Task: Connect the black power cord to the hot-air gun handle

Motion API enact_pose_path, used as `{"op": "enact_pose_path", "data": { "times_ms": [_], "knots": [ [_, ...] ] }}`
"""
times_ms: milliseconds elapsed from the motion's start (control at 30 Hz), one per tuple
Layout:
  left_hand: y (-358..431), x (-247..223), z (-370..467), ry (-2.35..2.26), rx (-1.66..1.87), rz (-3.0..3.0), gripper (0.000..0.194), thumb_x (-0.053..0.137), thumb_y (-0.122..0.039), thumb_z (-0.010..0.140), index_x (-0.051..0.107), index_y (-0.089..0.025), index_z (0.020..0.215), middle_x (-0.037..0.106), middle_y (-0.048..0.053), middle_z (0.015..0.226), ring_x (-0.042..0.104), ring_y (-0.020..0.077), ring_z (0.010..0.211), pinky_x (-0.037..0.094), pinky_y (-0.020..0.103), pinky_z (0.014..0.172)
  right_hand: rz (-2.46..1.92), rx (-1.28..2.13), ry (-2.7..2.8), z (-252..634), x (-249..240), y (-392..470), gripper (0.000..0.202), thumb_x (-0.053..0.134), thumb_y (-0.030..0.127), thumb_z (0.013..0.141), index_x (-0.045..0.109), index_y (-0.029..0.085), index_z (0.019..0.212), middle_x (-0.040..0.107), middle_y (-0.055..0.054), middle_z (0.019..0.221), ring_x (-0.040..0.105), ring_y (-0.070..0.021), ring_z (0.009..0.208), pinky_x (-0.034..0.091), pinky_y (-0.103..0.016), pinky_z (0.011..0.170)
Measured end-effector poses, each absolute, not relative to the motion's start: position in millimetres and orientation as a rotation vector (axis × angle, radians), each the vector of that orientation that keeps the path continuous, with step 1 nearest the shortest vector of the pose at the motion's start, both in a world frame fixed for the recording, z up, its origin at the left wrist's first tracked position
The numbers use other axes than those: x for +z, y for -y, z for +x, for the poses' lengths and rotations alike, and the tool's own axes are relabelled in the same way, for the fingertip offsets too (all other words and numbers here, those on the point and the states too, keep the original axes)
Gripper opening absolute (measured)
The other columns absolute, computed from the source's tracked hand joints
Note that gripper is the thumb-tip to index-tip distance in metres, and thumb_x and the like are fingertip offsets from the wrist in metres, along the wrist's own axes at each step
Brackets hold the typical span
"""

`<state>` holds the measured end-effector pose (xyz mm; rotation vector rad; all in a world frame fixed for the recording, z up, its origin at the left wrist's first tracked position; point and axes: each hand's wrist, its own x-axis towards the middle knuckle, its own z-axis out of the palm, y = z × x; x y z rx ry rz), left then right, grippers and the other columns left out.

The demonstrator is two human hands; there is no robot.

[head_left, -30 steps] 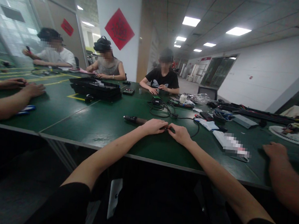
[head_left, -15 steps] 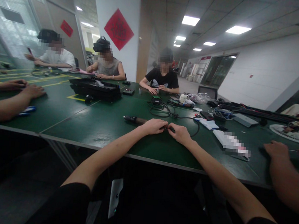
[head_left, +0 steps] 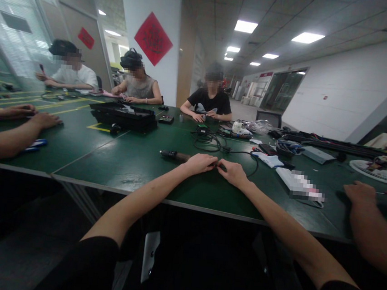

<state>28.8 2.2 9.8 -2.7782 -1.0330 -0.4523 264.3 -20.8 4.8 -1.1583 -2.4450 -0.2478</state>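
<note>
My left hand (head_left: 201,163) and my right hand (head_left: 233,172) meet near the table's front edge, with closed fingers. Their fingertips pinch at a small dark thing (head_left: 222,167), mostly covered and too small to name. A dark cylindrical tool that looks like an electric screwdriver (head_left: 173,155) lies on the green table (head_left: 136,169). Its tip points left, and its rear end disappears behind my left hand; whether that hand grips it is hidden. A black cable (head_left: 255,167) curves out behind my right hand toward the coiled cables.
A black tray (head_left: 124,116) stands left of centre. Coiled black cables (head_left: 209,141), a white packet (head_left: 284,179) and a round white part (head_left: 375,172) lie to the right. Co-workers' hands (head_left: 47,120) (head_left: 360,193) rest on both sides; several people sit opposite.
My hands keep almost the same place and grip. The view shifts very slightly, and the co-worker's hand at the right appears a little further right.
</note>
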Motion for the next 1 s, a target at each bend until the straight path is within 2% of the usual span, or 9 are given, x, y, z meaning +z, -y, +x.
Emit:
{"op": "enact_pose_path", "data": {
  "times_ms": [233,467,667,900,1000],
  "knots": [
    [1.5,11.5,28.1,1.005,-0.486,-2.789,0.024,0.055,-0.033,0.097,0.058,-0.026,0.119,0.071,0.006,0.113,0.069,0.0239,0.104,0.051,0.032,0.085,-1.171,-0.271,2.448,264.6,4.4,20.9,0.015,0.056,0.036,0.103,0.066,0.027,0.109,0.077,-0.004,0.098,0.07,-0.0221,0.083,0.039,-0.028,0.07],
    [-1.1,9.9,30.5,1.084,-0.449,-2.77,0.023,0.054,-0.04,0.1,0.058,-0.025,0.117,0.072,0.007,0.112,0.069,0.0236,0.104,0.051,0.031,0.085,-1.164,-0.267,2.452,264.3,4.7,21.0,0.014,0.057,0.035,0.102,0.066,0.027,0.109,0.077,-0.004,0.098,0.07,-0.022,0.084,0.04,-0.028,0.07],
    [1.8,10.8,30.4,1.059,-0.449,-2.768,0.021,0.054,-0.035,0.099,0.058,-0.026,0.118,0.071,0.006,0.112,0.069,0.0239,0.104,0.051,0.032,0.085,-1.173,-0.28,2.448,264.3,4.3,20.8,0.014,0.058,0.036,0.102,0.066,0.027,0.109,0.077,-0.003,0.097,0.07,-0.0223,0.083,0.039,-0.028,0.069],
    [0.4,9.9,31.9,1.063,-0.451,-2.742,0.024,0.054,-0.041,0.1,0.056,-0.025,0.118,0.071,0.006,0.111,0.069,0.0245,0.101,0.051,0.032,0.081,-1.174,-0.291,2.444,263.9,3.4,20.3,0.013,0.057,0.035,0.102,0.065,0.026,0.108,0.077,-0.004,0.097,0.07,-0.0225,0.083,0.039,-0.029,0.069],
    [0.1,9.5,28.6,1.005,-0.471,-2.767,0.024,0.055,-0.036,0.098,0.055,-0.025,0.119,0.071,0.006,0.109,0.068,0.025,0.102,0.05,0.033,0.083,-1.166,-0.276,2.445,263.9,3.9,20.6,0.013,0.057,0.034,0.102,0.065,0.027,0.108,0.077,-0.003,0.096,0.069,-0.0221,0.082,0.039,-0.029,0.069]
  ]
}}
